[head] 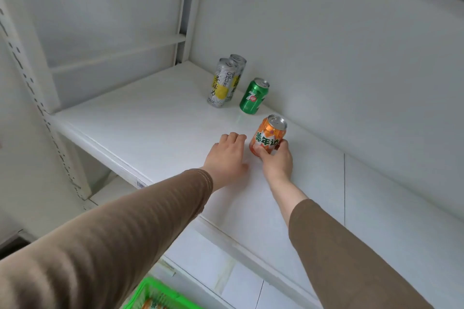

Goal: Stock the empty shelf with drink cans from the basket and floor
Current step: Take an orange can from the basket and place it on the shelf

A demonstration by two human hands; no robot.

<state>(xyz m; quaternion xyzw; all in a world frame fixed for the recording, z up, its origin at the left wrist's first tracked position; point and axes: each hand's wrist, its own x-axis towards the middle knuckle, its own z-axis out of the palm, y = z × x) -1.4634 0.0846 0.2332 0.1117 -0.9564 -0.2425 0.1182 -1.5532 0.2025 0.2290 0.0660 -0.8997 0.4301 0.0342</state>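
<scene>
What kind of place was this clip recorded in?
Probably a small shop or stockroom aisle: a white metal shelf with slotted uprights and a label on its front edge, drink cans such as the green can lined along the back, and a green basket below.

Four cans stand on the white shelf (160, 118): two tall slim white-and-yellow cans (221, 83) touching each other nearest the shelf's back corner, one green can (253, 96) just beside them along the back wall, and one orange can (268, 135) further along the same wall. Two hands are over the shelf. One green basket (155, 295) shows below the shelf's front edge; how many cans it holds cannot be told.
</scene>
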